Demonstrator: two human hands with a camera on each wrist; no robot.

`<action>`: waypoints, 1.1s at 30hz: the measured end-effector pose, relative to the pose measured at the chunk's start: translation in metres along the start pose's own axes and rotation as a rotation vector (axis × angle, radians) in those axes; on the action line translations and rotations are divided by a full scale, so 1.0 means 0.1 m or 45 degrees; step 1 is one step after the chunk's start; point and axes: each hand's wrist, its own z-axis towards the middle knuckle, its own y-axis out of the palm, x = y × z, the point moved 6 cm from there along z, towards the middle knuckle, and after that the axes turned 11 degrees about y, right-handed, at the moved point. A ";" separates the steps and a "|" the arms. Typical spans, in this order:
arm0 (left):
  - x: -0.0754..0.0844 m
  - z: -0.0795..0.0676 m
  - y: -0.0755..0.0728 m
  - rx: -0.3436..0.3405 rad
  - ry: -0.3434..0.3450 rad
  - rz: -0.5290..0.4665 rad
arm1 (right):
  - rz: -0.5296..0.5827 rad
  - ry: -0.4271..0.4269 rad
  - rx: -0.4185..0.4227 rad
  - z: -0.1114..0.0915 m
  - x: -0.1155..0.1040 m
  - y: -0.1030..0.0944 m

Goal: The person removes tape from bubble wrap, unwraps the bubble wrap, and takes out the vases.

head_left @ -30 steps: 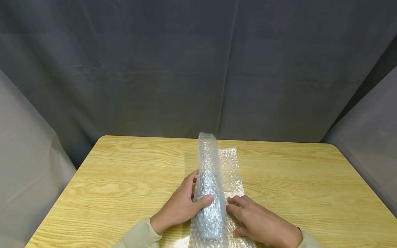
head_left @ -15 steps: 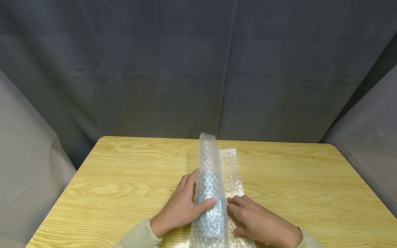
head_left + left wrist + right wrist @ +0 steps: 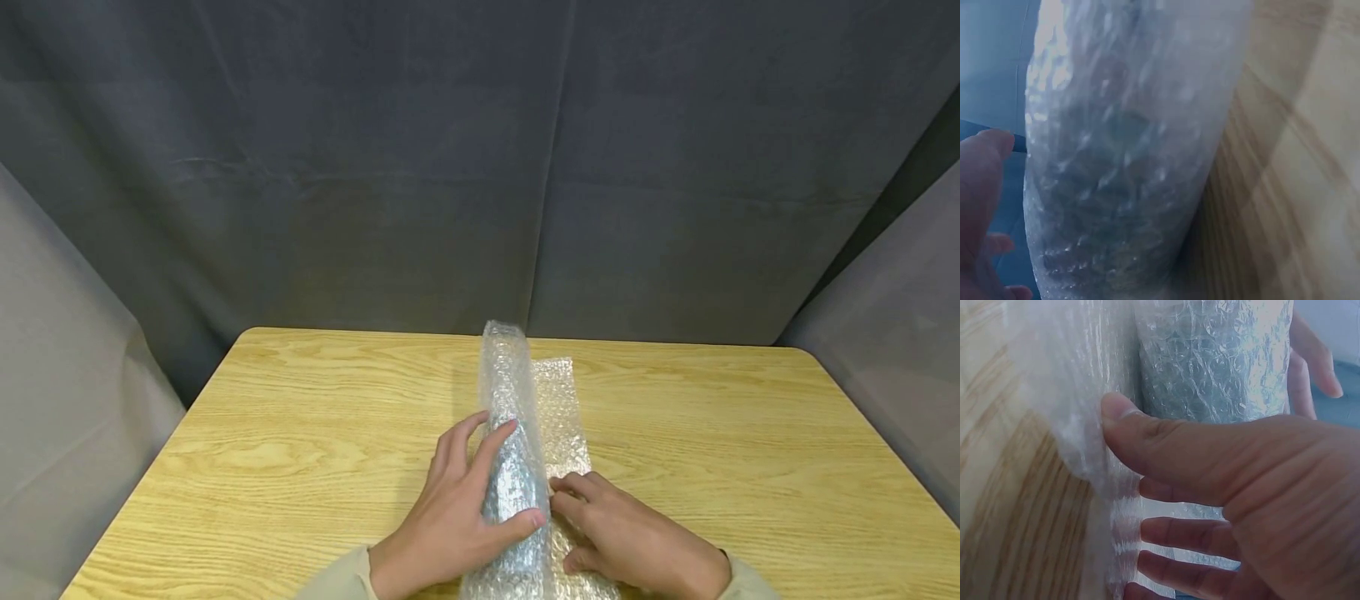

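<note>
A roll of clear bubble wrap lies lengthwise near the table's middle, wound round a bluish, rounded object whose kind the layers hide. My left hand lies over the roll's left side, fingers spread, thumb across the near part. In the left wrist view the roll's wrapped side fills the middle. To the right of the roll, a flat tail of bubble wrap extends over the tabletop. My right hand presses its fingertips on this tail close beside the roll; the right wrist view shows the fingers extended.
The wood-grain table has rounded far corners. Behind it hangs a dark grey curtain, and lighter cloth panels flank both sides.
My left hand has loosened from round the roll and shifted over its top, fingers spreading and thumb moving nearer to me. The right hand stays in place on the flat tail.
</note>
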 end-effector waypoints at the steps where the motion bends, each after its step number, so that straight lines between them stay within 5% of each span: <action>1: 0.02 0.00 0.01 -0.009 0.016 0.011 | 0.005 0.006 -0.006 0.00 0.00 0.00; 9: 0.05 -0.05 0.11 -0.086 0.074 0.054 | 0.000 0.017 -0.006 0.01 0.00 0.00; 33: 0.03 -0.07 0.14 -0.094 0.089 0.106 | -0.001 -0.040 0.019 0.02 0.00 0.00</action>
